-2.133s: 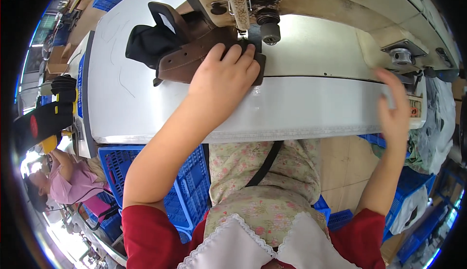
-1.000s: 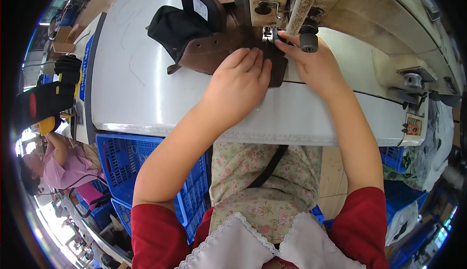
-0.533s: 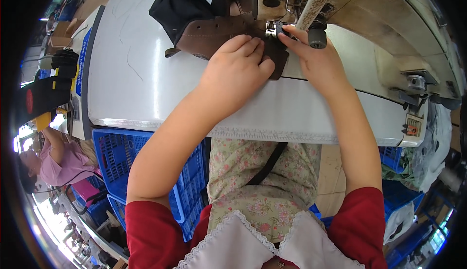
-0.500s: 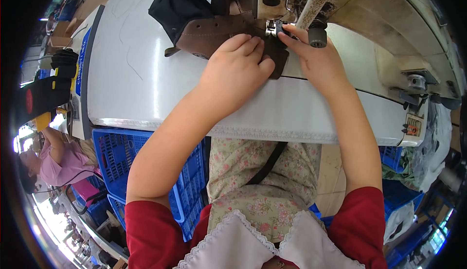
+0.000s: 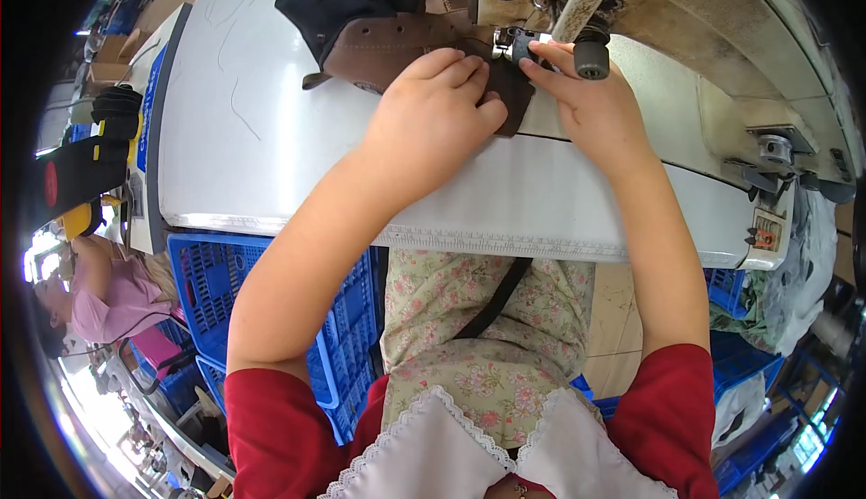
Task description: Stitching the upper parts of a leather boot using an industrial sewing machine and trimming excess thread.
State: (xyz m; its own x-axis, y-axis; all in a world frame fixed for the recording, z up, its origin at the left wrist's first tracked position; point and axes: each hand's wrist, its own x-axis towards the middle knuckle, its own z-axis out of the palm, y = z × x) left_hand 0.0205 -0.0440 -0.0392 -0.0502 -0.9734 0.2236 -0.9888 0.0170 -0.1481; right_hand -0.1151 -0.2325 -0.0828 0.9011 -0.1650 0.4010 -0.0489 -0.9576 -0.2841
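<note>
A brown leather shoe upper (image 5: 383,43) with a padded black lining lies on the sewing machine's white bed, its near flap running under the presser foot (image 5: 516,45). My left hand (image 5: 437,106) rests on the leather just left of the foot, fingers curled and bunched, holding it down against the bed. At the foot's right side is my right hand (image 5: 586,93), its thumb and fingers closed around the small dark part there. The needle tip and the exact fingertip contact are too small to make out.
The sewing machine's worn arm (image 5: 667,30) overhangs the right, with a black knob (image 5: 592,59) close above my right hand. Blue plastic crates (image 5: 212,300) stand below the table's front edge (image 5: 505,246). At far left a person in pink (image 5: 122,305) sits by another machine.
The shoe upper and my left hand have shifted slightly up and left. My right hand stays at the presser foot, with its fingers slightly moved; the whole view has tilted a little.
</note>
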